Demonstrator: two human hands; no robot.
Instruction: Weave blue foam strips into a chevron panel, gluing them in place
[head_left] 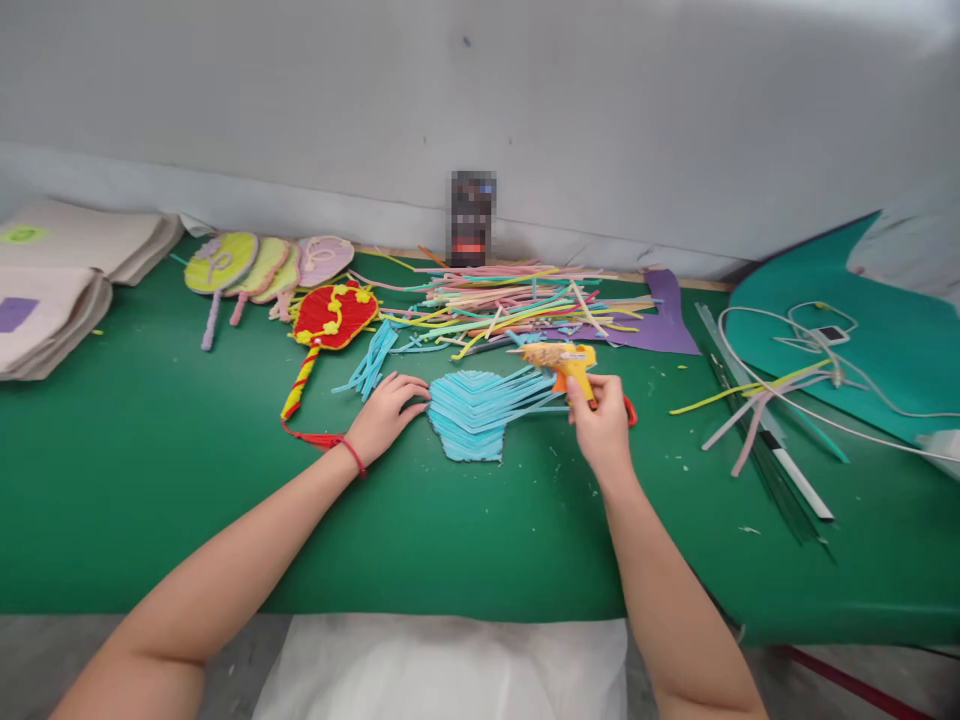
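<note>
At the centre of the green table, a light-blue woven strip piece lies flat, its loose strip ends fanning out toward 2 o'clock. The left hand lies at 9 o'clock of this piece, palm down and uncurled, grasping nothing; its fingertips touch the piece's left edge. A red wrist cord sits on that wrist. The right hand, at 3 o'clock of the piece, is clenched round the handle of a yellow glue gun. The nozzle points toward 9 o'clock over the loose ends; contact cannot be confirmed. At 12 o'clock of the piece lies a pile of coloured strips. At 10 o'clock lies a red fan with yellow trim, and beyond it a row of pastel fans. A purple sheet lies at 2 o'clock. A teal sheet carrying a white cable lies at 3 o'clock, well apart. Stacked beige bags occupy the far 9 o'clock edge.
</note>
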